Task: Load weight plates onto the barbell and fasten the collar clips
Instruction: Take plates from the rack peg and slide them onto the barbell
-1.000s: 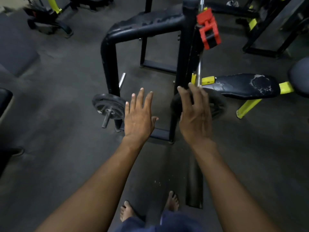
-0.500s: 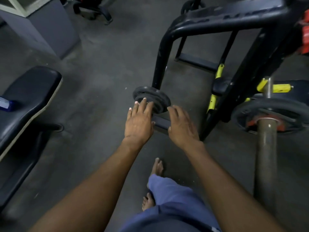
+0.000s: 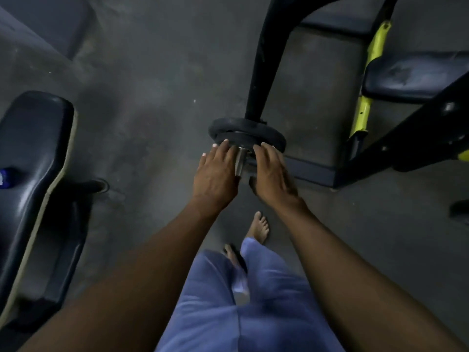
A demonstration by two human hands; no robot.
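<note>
My left hand and right hand are both out in front of me with fingers straight and slack, gripping nothing, and their tips reach the near face of the weight plates. Half a second back my fingertips lay at the plates' near edge with the peg hidden under my palms; now the hands have spread a little and the short steel storage peg shows between them. Two black plates sit stacked on that peg, low on the black rack upright, near the floor. The barbell, which stood at my right a moment ago with its plate and red collar, has left the view as my head turned down. My blue trouser legs and one bare foot now fill the bottom. A black padded bench lies at my left, closer than before, and a yellow-framed bench pad at the right.
</note>
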